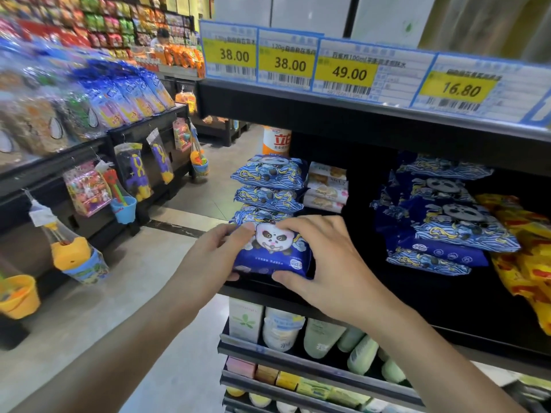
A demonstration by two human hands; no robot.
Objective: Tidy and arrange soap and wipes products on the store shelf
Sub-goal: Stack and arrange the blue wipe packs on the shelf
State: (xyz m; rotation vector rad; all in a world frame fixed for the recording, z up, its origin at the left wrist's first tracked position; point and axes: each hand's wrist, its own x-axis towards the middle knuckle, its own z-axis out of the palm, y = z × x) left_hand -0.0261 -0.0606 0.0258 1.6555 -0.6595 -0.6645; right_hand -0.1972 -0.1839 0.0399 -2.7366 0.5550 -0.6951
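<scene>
While both hands clamp it, blue soft-plastic panda-print wipes pack (272, 251) may slip off near shelf edge (343, 315), toppling uneven stack behind (269, 186). Left hand (208, 257): fingers curled round pack's left end. Right hand (325, 263): fingers over top, thumb under near edge. Pack at shelf's left end.

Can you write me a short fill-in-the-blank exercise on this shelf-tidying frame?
1. Both hands, left hand and right hand, grip one blue wipes pack printed with a ____ face.
2. The price tag farthest right reads ____.
3. The held pack sits at the ____ of the left-hand stack.
4. The packs at the far right of the shelf are ____.

Missing words: panda; 16.80; bottom; yellow
</scene>
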